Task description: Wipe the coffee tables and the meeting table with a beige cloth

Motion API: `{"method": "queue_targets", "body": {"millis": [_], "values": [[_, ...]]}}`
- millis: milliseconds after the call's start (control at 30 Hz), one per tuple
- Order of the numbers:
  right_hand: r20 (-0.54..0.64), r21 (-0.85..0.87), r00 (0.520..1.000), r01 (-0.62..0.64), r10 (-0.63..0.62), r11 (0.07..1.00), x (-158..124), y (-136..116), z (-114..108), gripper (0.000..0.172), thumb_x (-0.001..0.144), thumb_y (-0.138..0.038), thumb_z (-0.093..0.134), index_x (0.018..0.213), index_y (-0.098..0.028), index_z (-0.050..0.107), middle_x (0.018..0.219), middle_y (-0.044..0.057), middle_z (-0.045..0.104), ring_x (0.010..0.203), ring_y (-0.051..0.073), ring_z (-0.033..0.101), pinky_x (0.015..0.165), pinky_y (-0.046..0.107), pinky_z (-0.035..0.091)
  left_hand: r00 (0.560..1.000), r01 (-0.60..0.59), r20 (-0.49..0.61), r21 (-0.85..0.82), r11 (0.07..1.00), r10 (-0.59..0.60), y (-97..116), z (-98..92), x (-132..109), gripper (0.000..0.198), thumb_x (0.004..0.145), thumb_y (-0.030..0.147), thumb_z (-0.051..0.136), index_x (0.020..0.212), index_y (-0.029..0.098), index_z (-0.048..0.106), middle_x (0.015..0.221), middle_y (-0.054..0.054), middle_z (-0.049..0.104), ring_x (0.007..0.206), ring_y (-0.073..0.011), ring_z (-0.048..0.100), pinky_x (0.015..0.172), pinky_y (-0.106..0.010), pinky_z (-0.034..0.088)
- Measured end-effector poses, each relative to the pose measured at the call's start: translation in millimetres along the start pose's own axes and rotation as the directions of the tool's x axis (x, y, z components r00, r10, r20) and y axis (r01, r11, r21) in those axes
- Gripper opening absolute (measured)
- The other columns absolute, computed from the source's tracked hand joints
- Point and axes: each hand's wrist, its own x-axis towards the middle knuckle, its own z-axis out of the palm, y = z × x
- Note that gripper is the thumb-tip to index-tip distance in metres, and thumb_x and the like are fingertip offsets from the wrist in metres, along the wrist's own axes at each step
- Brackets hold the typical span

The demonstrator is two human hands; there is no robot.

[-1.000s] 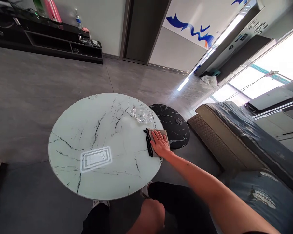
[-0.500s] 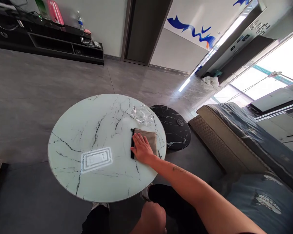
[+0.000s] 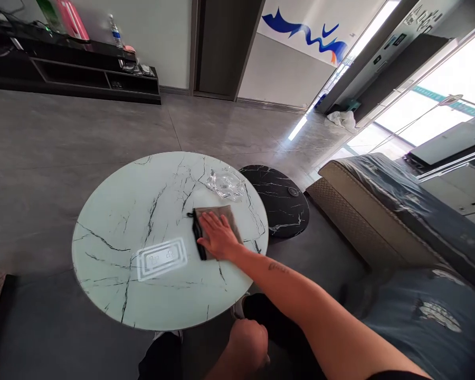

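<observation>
My right hand (image 3: pixel 218 235) lies flat, fingers outstretched, on a folded brown cloth (image 3: pixel 233 228) with a black edge. It presses the cloth against the round white marble-patterned table (image 3: pixel 114 211), right of the middle. Just beyond the cloth stands a clear, star-shaped glass dish (image 3: pixel 226 183). My left hand (image 3: pixel 248 340) hangs bent at the wrist near my knees, below the table's front edge. Its fingers are mostly hidden, so I cannot see whether it holds anything.
A lower black side table (image 3: pixel 279 203) adjoins the white one on the right. Further right is a sofa (image 3: pixel 340 211) with dark cushions. A black cabinet (image 3: pixel 75 74) stands along the back wall, bearing a pink kettle (image 3: pixel 73 20) and a water bottle (image 3: pixel 115 31). A bright light reflection shows on the tabletop.
My right hand and the cloth beneath it have slid left across the tabletop. The glass dish stays in place on the table, and the view has shifted slightly.
</observation>
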Motion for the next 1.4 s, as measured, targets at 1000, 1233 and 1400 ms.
{"method": "queue_targets", "body": {"millis": [1000,1233,1400], "values": [[0.029,0.034,0.999,0.035,-0.036,0.999,-84.9,-31.2,22.1,0.092,0.114,-0.073,0.033,0.185,-0.018,0.011,0.193,0.007,0.007,0.18,0.033,0.001,0.144,0.07,0.01,0.994,-0.089,-0.053,0.077,0.993,0.093,7.6,7.5,-7.8,0.05,0.095,0.038,0.082,0.135,0.009,0.077,0.135,-0.023,0.079,0.128,-0.0402,0.076,0.113,-0.051,0.062],[0.004,0.014,0.997,0.082,-0.082,0.997,-25.2,-12.9,9.1,0.087,0.115,-0.07,0.033,0.184,-0.02,0.016,0.193,0.007,0.013,0.18,0.031,0.005,0.145,0.066,0.01,0.999,-0.044,0.026,0.114,0.993,0.041,8.6,15.7,5.4,0.045,0.095,0.036,0.081,0.133,0.012,0.08,0.13,-0.023,0.082,0.125,-0.0404,0.078,0.109,-0.05,0.065],[-0.028,-0.02,0.999,0.044,-0.045,0.999,25.0,-9.8,2.4,0.087,0.114,-0.07,0.032,0.183,-0.018,0.02,0.193,0.007,0.015,0.179,0.03,0.007,0.145,0.065,0.012,0.998,-0.06,0.006,0.082,0.995,0.06,9.7,20.1,5.9,0.043,0.092,0.035,0.084,0.13,0.015,0.081,0.128,-0.023,0.083,0.122,-0.0424,0.079,0.105,-0.053,0.066]]}}
